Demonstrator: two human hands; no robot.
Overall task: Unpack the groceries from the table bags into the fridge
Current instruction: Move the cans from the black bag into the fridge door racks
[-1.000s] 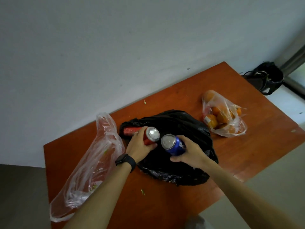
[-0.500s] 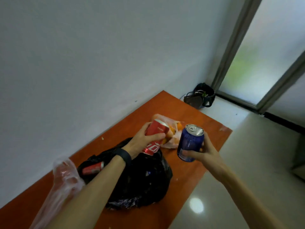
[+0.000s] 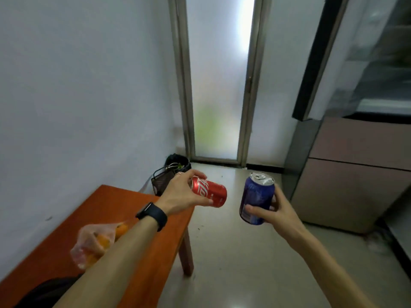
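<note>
My left hand [image 3: 181, 194] grips a red soda can [image 3: 211, 193], tilted on its side, above the far corner of the orange-brown table [image 3: 138, 247]. A blue soda can [image 3: 256, 197] stands upright in the grip of my right hand [image 3: 277, 213], out over the floor. On the table lie a clear bag of oranges [image 3: 97, 242] and the edge of a black bag [image 3: 44, 290], partly hidden by my left forearm. The fridge [image 3: 355, 174] stands at the right, its upper door open and shelves showing.
A dark basket with a bag [image 3: 170, 174] sits on the floor by the wall past the table. A frosted glass door [image 3: 216, 81] fills the far end. Pale tiled floor [image 3: 233, 252] runs between the table and the fridge.
Both hands lifted the cans out of the black bag and carried them right, off the table. The view swung from the table toward the door and fridge.
</note>
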